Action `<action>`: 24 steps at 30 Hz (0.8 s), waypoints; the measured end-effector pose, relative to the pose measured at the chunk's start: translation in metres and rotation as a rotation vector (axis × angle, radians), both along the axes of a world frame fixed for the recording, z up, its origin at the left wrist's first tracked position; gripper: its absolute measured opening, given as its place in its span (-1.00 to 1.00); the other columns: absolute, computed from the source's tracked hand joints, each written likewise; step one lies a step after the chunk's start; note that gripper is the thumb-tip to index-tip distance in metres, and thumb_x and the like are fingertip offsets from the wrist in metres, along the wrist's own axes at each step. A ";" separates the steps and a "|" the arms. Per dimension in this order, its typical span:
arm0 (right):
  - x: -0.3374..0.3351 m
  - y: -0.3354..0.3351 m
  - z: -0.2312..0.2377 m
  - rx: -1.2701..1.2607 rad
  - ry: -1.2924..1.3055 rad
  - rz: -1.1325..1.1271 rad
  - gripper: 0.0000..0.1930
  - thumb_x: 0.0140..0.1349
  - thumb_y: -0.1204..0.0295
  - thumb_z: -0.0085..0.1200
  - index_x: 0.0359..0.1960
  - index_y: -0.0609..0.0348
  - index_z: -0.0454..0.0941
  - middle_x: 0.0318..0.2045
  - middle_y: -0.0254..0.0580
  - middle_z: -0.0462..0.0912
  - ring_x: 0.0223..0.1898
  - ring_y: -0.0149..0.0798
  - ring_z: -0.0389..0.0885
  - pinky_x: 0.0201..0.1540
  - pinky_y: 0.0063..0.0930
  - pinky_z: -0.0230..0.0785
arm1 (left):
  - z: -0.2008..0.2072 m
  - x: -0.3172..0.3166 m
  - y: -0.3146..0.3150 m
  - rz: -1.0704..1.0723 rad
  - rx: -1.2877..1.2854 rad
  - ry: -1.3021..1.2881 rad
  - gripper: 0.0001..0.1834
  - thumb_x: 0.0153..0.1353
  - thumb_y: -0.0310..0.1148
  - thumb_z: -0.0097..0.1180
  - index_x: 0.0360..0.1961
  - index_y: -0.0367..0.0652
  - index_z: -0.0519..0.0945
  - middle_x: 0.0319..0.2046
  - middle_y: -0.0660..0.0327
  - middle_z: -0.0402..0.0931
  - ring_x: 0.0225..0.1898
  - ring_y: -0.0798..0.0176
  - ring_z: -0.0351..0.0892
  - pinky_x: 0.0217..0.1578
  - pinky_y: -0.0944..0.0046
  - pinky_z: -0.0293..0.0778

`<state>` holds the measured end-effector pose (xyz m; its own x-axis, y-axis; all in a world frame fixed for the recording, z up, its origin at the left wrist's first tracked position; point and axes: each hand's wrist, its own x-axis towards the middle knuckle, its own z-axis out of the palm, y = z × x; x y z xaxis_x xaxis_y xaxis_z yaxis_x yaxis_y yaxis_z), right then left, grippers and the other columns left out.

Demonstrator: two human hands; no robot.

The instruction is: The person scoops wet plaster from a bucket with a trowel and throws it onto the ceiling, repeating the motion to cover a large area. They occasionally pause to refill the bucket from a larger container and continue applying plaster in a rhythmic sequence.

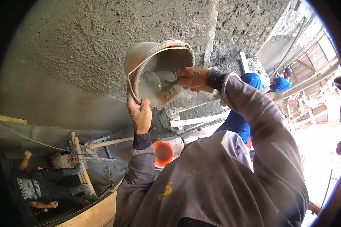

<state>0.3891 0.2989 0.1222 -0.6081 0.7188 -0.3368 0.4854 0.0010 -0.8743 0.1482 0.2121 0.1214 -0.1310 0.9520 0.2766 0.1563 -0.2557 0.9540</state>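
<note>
Well, hands [141,115] [194,78] hold a round, mortar-crusted bucket [135,57] and a trowel [170,85].

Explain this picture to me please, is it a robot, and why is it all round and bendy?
No robot here! A person wears a camera on their head, looking down, and its very wide lens bends straight edges. The big jacket is the wearer's own. The left hand grips the rim of a tilted bucket smeared inside with grey stuff. The right hand wraps its fingers around a tool, probably a trowel, reaching inside. Beyond is a rough grey wall; lower down sits an orange bucket.
</note>
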 end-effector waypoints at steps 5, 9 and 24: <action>-0.004 -0.020 -0.018 -0.056 0.099 -0.024 -0.67 0.11 0.25 0.27 -0.26 0.27 0.54 -0.68 -0.32 0.46 -0.71 -0.46 0.44 -0.73 -0.53 0.32 | -0.011 -0.007 0.004 -0.022 -0.064 -0.007 -0.31 -0.03 -0.65 -0.15 0.26 -0.43 0.24 0.24 0.00 0.29 0.23 0.18 0.29 0.26 0.30 0.11; -0.006 -0.024 -0.022 -0.080 0.126 -0.033 -0.60 0.04 0.30 0.32 -0.17 0.29 0.52 -0.67 -0.29 0.49 -0.71 -0.45 0.46 -0.72 -0.53 0.34 | -0.025 -0.005 0.004 0.031 -0.228 -0.103 -0.31 -0.02 -0.61 -0.11 0.27 -0.39 0.23 0.17 0.03 0.32 0.15 0.18 0.34 0.21 0.29 0.17; 0.053 -0.005 0.009 0.394 -0.460 0.151 -0.69 0.14 0.14 0.04 -0.12 -0.08 0.57 -0.39 -0.16 0.65 -0.29 -0.04 0.64 -0.22 -0.15 0.44 | -0.103 0.006 0.001 0.148 -0.489 -0.497 -0.41 0.05 -0.46 0.02 0.17 -0.23 0.24 -0.06 0.06 0.37 -0.15 0.04 0.55 -0.21 0.07 0.61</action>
